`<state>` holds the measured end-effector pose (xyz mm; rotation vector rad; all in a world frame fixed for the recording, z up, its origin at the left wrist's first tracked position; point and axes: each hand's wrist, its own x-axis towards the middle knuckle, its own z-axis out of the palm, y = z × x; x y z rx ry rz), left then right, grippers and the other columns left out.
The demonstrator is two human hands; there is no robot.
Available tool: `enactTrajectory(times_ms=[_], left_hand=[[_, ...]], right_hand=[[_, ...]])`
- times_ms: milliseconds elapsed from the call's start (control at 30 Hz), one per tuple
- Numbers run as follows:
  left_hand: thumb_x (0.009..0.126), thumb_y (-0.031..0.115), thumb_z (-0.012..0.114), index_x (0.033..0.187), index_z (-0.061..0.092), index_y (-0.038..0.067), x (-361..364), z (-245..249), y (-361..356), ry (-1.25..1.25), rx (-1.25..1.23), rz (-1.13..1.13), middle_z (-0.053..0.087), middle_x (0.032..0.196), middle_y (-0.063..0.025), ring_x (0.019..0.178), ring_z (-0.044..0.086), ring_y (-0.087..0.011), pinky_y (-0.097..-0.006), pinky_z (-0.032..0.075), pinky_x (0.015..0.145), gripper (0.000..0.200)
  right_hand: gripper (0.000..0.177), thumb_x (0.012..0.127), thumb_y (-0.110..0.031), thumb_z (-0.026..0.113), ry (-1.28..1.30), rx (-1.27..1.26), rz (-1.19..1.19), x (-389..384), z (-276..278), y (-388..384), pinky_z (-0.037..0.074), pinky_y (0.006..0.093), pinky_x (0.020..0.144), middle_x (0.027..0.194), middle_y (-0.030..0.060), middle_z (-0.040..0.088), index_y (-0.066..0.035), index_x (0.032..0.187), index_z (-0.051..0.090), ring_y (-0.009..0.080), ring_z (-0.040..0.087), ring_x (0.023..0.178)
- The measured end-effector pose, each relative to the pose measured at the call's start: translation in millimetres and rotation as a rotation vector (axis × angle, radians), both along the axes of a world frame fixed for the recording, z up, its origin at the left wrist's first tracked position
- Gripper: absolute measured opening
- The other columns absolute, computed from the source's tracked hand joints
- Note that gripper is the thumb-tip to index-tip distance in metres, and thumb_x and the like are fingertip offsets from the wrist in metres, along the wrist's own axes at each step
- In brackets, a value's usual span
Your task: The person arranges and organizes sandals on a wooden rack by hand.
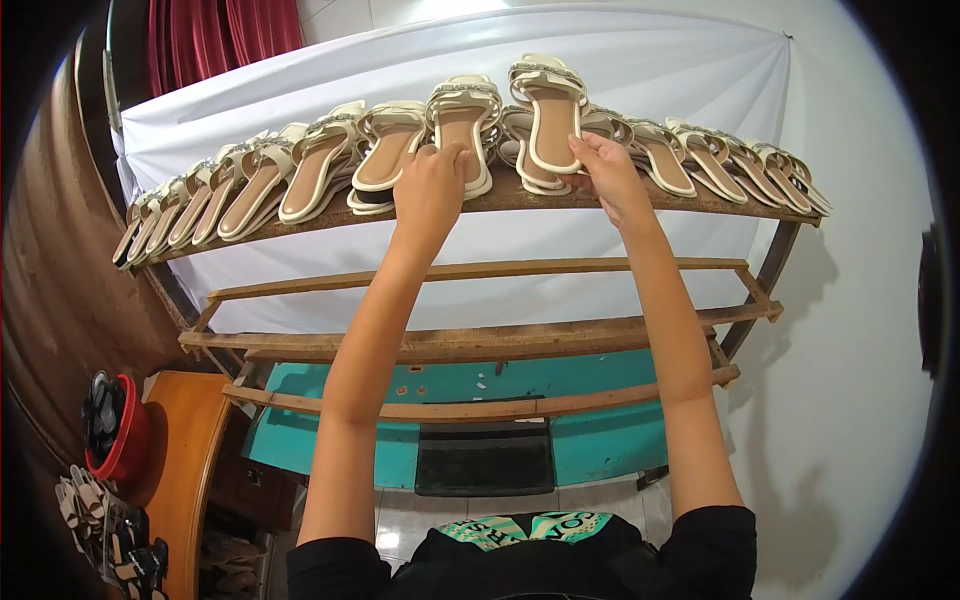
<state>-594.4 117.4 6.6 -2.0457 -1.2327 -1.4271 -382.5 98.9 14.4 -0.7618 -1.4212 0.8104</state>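
Note:
Cream-strapped sandals with tan insoles stand in a long row on the top wooden rail. My right hand (608,172) is closed on the heel end of one sandal (552,118), thumb on the insole, and that sandal rises above its neighbours. My left hand (430,190) has its fingers curled at the left edge of another sandal (460,132); part of the grip is hidden behind the hand. Just left of it lies a sandal (388,158) stacked on others. More sandals (665,165) continue to the right of my right hand.
A white cloth (660,60) hangs behind the rack. Lower wooden bars (540,335) cross below the sandals, above a teal table (600,395) with a black panel (485,460). At the left are an orange-brown cabinet (190,430), a red basin (130,440) and more footwear (110,530).

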Motion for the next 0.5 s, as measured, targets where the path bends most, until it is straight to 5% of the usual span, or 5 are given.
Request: enactTrajectory(times_ms=[133,267,433,500], left_hand=[[0.085,0.026,0.048,0.092,0.064,0.012,4.1,-1.0,-7.2,0.006,0.034,0.07,0.059,0.087,-0.0124,0.084,0.054,-0.0312,-0.0389,0.047,0.065,0.022],[0.085,0.029,0.048,0.092,0.063,0.014,4.8,-5.0,-3.2,0.026,0.088,0.107,0.058,0.094,-0.0095,0.088,0.053,-0.0301,-0.0386,0.048,0.064,0.023],[0.086,0.03,0.047,0.091,0.062,0.014,5.6,-7.7,-5.0,0.017,0.084,0.105,0.057,0.094,-0.01,0.088,0.053,-0.03,-0.0387,0.048,0.062,0.023],[0.084,0.033,0.05,0.08,0.06,0.006,6.3,-10.0,-2.9,0.027,0.22,0.118,0.057,0.087,-0.0111,0.08,0.053,-0.028,-0.0348,0.048,0.052,0.029]], right_hand=[[0.031,0.089,-0.014,0.044,0.036,0.031,-0.003,-5.8,1.1,5.3,0.053,0.0232,0.062,0.094,0.0103,0.058,0.006,0.111,0.046,0.0111,0.058,0.078],[0.039,0.088,-0.018,0.047,0.025,0.019,-0.032,-3.3,-3.1,17.8,0.051,0.0221,0.065,0.098,0.0065,0.058,0.003,0.12,0.04,0.0084,0.056,0.082],[0.044,0.086,-0.011,0.049,-0.096,0.032,-0.093,-3.0,-0.1,15.3,0.045,0.0216,0.056,0.082,0.0126,0.062,0.007,0.123,0.034,0.0116,0.058,0.072],[0.044,0.086,-0.012,0.049,-0.09,0.036,-0.107,-2.6,0.4,22.7,0.046,0.0225,0.058,0.085,0.0133,0.061,0.006,0.124,0.034,0.0116,0.058,0.072]])
